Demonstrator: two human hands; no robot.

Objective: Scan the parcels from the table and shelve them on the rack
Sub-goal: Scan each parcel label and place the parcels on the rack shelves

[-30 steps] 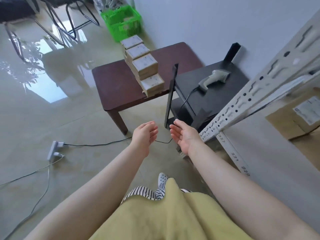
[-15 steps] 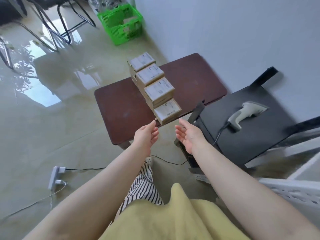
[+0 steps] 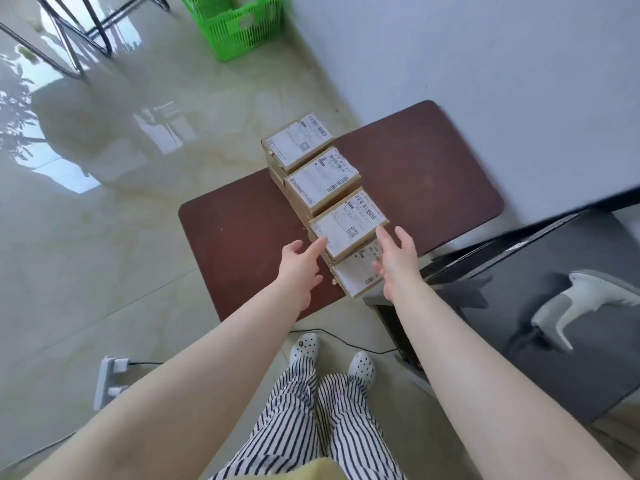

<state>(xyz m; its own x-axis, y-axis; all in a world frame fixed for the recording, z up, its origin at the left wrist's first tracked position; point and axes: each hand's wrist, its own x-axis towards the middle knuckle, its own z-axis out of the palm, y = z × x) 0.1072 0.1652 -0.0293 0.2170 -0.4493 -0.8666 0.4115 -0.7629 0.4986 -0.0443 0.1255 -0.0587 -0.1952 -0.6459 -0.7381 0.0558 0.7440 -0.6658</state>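
Parcels are being shown in a row of stacks across a dark brown table, each cardboard box bearing a white shipping label on top; the farthest labelled box is lying toward the table's far edge, a second labelled box is sitting just in front of it, a third labelled box is standing nearer, and a lower nearest box is resting at the near edge of the table. The third labelled box is being flanked by both hands: the left hand is being held with fingers straight and slightly spread, its index fingertip touching or almost touching the box's left near corner, and nothing is being gripped by it; the right hand is being held with fingers extended and parted, its fingertips at the box's right edge and its palm partly covering the nearest box, with nothing enclosed by it. A white handheld barcode scanner, blurred, is lying on a black stand to the right of the table. A green plastic basket is standing on the glossy floor beside the white wall, and a white power strip is lying on the floor at lower left. Striped trousers and white perforated clogs are being seen below the arms
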